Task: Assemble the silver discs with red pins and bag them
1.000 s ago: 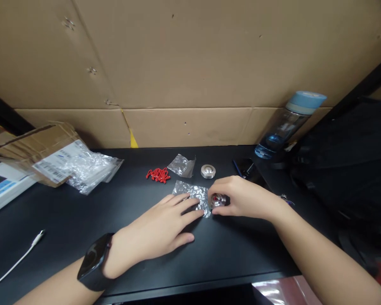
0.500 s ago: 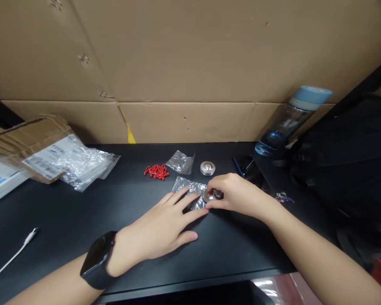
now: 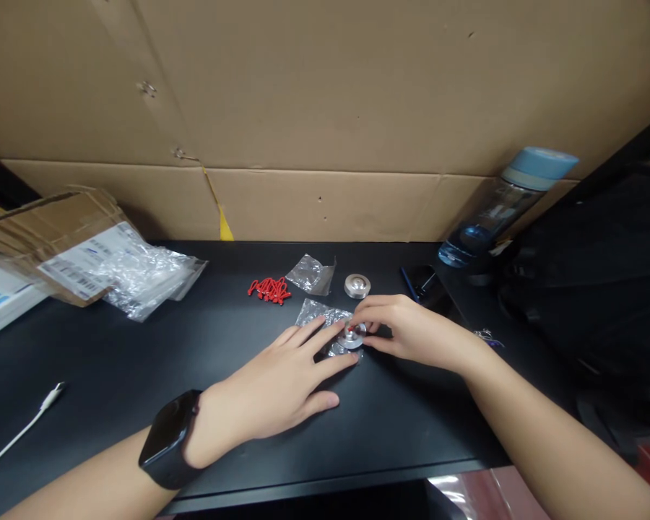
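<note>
My left hand (image 3: 279, 390) lies open, fingers spread, pressing a clear plastic bag (image 3: 311, 312) flat on the black table. A dark smartwatch (image 3: 169, 437) is on that wrist. On the bag's right part sits a shiny silver metal disc (image 3: 351, 339) with a small red bit at its middle. My right hand (image 3: 406, 332) is curled at the disc's right side, its index finger and thumb touching it. A second silver disc (image 3: 357, 287) with a domed middle lies just behind. To the left rest a pile of red cord loops (image 3: 269, 290) and another clear bag (image 3: 311, 275).
At the right back are a phone (image 3: 423, 280), a blue-capped water bottle (image 3: 498, 209) and a dark bag (image 3: 601, 282). At left lie a cardboard box (image 3: 48, 231), clear plastic packaging (image 3: 152, 274) and a white cable (image 3: 37, 412). A cardboard wall (image 3: 325, 108) closes the back.
My right fingers have opened out a little over the disc, and more of its face shows. The dark piece seen between them before is out of sight. My left hand stays put.
</note>
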Demonstrator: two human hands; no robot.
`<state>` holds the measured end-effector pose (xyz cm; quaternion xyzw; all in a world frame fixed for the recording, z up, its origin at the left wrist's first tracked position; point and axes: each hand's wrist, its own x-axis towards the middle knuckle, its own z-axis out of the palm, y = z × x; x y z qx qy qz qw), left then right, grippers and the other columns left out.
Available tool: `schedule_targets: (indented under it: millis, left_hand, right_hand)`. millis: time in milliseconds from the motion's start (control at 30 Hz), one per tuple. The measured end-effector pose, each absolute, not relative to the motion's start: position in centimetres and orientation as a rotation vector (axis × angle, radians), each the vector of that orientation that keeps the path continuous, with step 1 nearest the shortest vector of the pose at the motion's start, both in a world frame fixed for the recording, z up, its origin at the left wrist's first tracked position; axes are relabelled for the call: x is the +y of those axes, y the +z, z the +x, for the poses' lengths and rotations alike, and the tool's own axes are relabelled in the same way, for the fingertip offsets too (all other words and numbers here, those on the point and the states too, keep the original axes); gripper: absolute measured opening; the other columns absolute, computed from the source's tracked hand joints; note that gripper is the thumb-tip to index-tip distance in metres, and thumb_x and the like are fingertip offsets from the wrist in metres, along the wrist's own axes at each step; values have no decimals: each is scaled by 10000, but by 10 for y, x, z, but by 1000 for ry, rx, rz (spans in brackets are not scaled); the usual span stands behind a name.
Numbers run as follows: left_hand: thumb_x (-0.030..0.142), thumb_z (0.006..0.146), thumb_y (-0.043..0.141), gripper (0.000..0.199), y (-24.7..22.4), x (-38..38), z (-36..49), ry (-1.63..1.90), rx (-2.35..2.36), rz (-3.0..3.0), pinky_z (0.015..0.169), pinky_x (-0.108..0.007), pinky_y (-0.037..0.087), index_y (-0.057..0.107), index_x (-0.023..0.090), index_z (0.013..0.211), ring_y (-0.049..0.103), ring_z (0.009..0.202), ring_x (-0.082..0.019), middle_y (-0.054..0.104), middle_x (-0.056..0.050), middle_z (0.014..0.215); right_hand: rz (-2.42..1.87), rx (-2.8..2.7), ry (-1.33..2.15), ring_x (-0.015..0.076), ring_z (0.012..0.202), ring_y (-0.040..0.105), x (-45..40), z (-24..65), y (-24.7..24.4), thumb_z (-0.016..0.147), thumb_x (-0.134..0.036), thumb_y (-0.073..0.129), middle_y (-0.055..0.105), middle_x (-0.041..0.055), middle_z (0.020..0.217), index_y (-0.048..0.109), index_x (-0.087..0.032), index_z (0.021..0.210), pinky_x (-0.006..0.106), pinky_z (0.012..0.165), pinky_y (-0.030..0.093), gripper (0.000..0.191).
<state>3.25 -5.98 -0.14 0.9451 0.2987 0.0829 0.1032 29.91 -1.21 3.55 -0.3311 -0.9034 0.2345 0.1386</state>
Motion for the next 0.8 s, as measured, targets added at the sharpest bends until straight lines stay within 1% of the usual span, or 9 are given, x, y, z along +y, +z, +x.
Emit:
schedule_targets:
  millis: [100,167,200,300,400,533,633,700,800]
  left_hand:
    - [453,981,629,588,-1,-60,32,231,904,2786,1111,-619,450,454,372,1536,354,1507,-422,312,-95,1685]
    - [448,980,632,589,-2,-60,32,218,919,2794,1113,-618,448,453,371,1536,358,1505,-422,291,-96,1694]
    - [442,979,636,591,-2,-61,32,223,924,2798,1117,-613,444,453,369,1536,364,1504,-418,286,-96,1697]
    - [428,967,657,594,-3,-61,31,290,926,2803,1137,-593,430,468,363,1527,376,1502,-398,296,-85,1694]
    - [432,961,665,578,-4,-61,30,349,903,2813,1156,-585,410,497,359,1508,359,1516,-385,292,-73,1697]
    - [423,954,674,588,-5,-61,28,358,877,2821,1175,-570,395,498,352,1511,341,1529,-370,344,-58,1677]
    - [418,955,673,618,-4,-61,27,311,875,2830,1171,-566,399,465,356,1534,327,1536,-367,327,-41,1685]
    - [426,961,660,636,-4,-61,26,258,863,2845,1161,-588,401,436,360,1553,306,1543,-379,288,-25,1700]
    - [418,968,642,641,-1,-61,26,211,845,2863,1155,-613,395,416,358,1565,282,1548,-397,258,-3,1710]
  right_hand:
    - [-992,-2617,555,195,925,692,-9,298,29,915,-177,721,728,65,1040,738,-220,1092,301,841,525,184]
    - [-1052,-2643,434,197,895,681,-8,297,26,920,-245,741,726,52,978,728,-213,1011,308,815,496,98]
    - [-1082,-2656,382,194,863,676,-7,296,24,916,-285,753,724,40,931,718,-212,964,310,802,478,95]
    - [-1152,-2654,308,176,777,661,-6,293,19,866,-381,813,711,-1,819,682,-213,901,308,779,430,216]
    - [-1193,-2617,301,173,770,669,-6,287,13,819,-407,856,720,-9,818,678,-215,928,304,769,405,284]
    - [-1149,-2605,362,184,816,692,-6,284,8,889,-352,795,749,11,854,701,-211,935,313,816,421,176]
    - [-1108,-2583,453,166,801,674,-6,285,8,930,-260,736,739,10,863,701,-217,975,280,782,447,71]
    - [-1098,-2571,510,150,771,653,-7,286,8,935,-209,707,720,1,854,692,-222,993,255,738,448,61]
    - [-1125,-2543,498,143,740,621,-6,287,6,915,-174,705,682,-10,823,664,-217,980,249,717,440,89]
